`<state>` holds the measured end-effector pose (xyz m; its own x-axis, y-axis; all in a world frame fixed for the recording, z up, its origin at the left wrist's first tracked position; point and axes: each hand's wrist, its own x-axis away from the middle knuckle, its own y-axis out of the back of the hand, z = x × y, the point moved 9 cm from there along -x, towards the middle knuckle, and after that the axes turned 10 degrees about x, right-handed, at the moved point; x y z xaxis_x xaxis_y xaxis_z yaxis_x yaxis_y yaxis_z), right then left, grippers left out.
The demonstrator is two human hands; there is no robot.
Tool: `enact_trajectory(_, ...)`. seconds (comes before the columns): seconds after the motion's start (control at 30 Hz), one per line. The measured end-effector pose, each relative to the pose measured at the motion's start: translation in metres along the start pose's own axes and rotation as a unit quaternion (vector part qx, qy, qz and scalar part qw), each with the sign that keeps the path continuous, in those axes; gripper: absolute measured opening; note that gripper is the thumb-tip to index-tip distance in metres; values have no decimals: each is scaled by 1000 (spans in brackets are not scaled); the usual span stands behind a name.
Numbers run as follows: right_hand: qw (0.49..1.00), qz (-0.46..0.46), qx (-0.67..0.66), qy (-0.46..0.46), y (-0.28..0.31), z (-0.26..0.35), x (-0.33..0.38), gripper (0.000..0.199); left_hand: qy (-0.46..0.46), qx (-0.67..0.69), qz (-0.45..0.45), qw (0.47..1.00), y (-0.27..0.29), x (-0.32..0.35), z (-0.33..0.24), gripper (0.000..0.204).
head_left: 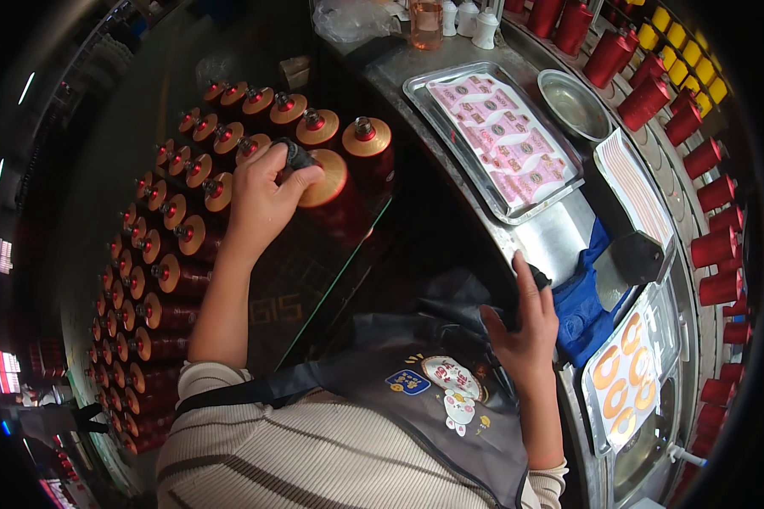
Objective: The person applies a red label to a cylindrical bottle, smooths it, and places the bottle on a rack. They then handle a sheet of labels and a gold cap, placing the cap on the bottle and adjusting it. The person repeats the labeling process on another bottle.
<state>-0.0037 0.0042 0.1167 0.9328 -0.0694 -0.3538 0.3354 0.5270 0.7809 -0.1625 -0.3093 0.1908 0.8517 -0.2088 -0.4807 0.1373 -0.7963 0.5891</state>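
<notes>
My left hand (267, 191) is closed round the neck of a red bottle with a gold shoulder (329, 182); the fingers hide the neck. That bottle stands at the near corner of a large group of like red bottles (174, 276), with another red bottle (367, 140) just beyond it. Something black covers fingertips on both hands. My right hand (526, 335) is empty, fingers stretched out, beside the steel bench and left of a crumpled blue cloth (581, 318).
On the bench (560, 242) lie a steel tray (518, 219) of pink printed labels, a metal bowl (573, 106), a stack of striped strips (637, 187) and a tray of gold ring-shaped labels (624, 382). More red bottles (645, 100) line a curved conveyor at right.
</notes>
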Motion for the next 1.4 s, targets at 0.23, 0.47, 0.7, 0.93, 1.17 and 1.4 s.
enact_trajectory(0.23, 988, 6, 10, -152, 20, -33, 34, 75, 22, -94, -67, 993, 3, 8, 116, 27)
enact_trajectory(0.47, 989, -22, -14, -146, 27, -39, 43, 69, 73, -142, -16, 987, 6, 7, 121, 30)
enact_trajectory(0.7, 939, -35, -220, -261, 44, -68, 63, 55, 40, 70, -218, 973, 24, -8, 48, 22)
enact_trajectory(0.93, 813, -184, -454, -315, 81, -126, 92, 32, -247, 260, 23, 933, -196, -67, -169, 32)
enact_trajectory(1.17, 751, -336, -437, -364, 111, -200, 165, 32, -228, 231, -7, 946, -390, -290, -234, 70)
enact_trajectory(1.4, 733, -367, -408, -403, 139, -263, 167, 29, -74, 174, -132, 973, -495, -498, -210, 95)
